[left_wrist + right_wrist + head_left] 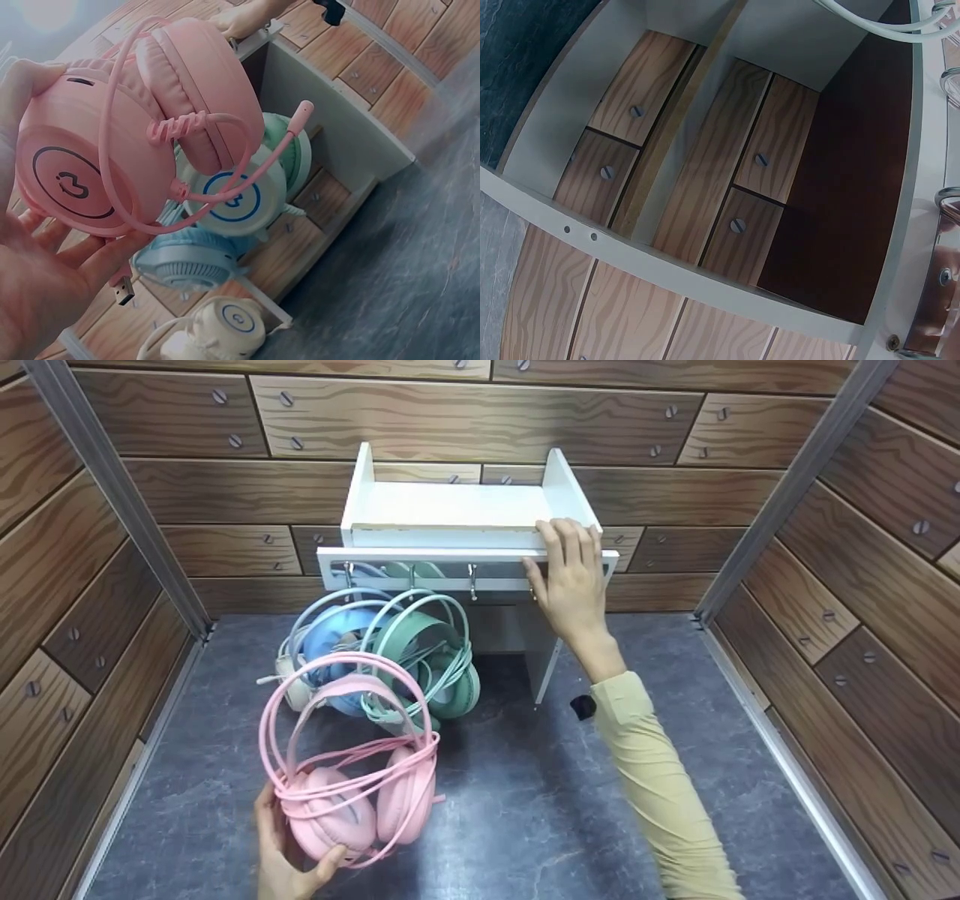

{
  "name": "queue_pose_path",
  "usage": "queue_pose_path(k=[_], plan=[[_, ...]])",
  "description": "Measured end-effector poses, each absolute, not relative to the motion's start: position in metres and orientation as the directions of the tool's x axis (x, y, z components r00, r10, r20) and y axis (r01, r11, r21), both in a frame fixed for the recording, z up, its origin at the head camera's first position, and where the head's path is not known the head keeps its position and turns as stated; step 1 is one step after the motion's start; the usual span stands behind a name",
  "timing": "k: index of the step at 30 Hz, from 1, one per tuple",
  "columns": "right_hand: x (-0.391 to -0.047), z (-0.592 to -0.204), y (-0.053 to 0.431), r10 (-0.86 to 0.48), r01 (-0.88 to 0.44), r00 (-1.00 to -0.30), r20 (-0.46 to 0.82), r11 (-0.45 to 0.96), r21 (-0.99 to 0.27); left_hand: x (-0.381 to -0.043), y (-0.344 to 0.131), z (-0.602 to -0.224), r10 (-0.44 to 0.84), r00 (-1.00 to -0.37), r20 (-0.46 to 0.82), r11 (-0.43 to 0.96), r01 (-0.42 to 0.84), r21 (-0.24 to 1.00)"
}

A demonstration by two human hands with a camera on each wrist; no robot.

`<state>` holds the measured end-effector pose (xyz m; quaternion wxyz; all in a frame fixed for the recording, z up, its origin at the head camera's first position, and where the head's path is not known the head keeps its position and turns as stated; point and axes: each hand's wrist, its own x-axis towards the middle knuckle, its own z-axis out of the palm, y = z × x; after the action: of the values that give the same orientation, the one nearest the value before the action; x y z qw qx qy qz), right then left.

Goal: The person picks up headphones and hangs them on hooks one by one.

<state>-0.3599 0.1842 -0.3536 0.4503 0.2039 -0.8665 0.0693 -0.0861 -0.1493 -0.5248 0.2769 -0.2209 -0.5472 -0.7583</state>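
My left hand grips pink headphones by an ear cup, thumb on the near side. Their cable is wound round both cups, and a pink microphone arm and a USB plug show in the left wrist view. My right hand rests over the front right of a white shelf rack, fingers laid across the rail to the shelf edge. Green headphones and blue headphones hang below the rail, with white headphones partly behind them. The right hand is out of the right wrist view.
A metal hook on the rail has nothing on it, right of the hung headphones. The rack's side panel reaches down to the grey marbled floor. A small black piece lies right of it. Wood-patterned walls enclose the space.
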Motion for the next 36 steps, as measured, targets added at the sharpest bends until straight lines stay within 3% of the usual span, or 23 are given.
queue_pose_path(k=[19,26,36], plan=[[-0.361,-0.354,0.184,-0.292,-0.430,-0.497,0.817,0.901,0.060,-0.094,-0.124,-0.532,-0.132,-0.751,0.647,-0.231,0.658,0.716],[-0.359,-0.354,0.183,-0.291,-0.423,-0.511,0.809,0.904,0.059,-0.091,-0.111,-0.524,-0.158,-0.825,0.542,-0.188,0.564,0.804],[-0.361,-0.354,0.183,-0.286,-0.438,-0.490,0.823,0.898,0.051,-0.099,-0.091,-0.514,-0.132,-0.859,0.495,-0.113,0.509,0.853]])
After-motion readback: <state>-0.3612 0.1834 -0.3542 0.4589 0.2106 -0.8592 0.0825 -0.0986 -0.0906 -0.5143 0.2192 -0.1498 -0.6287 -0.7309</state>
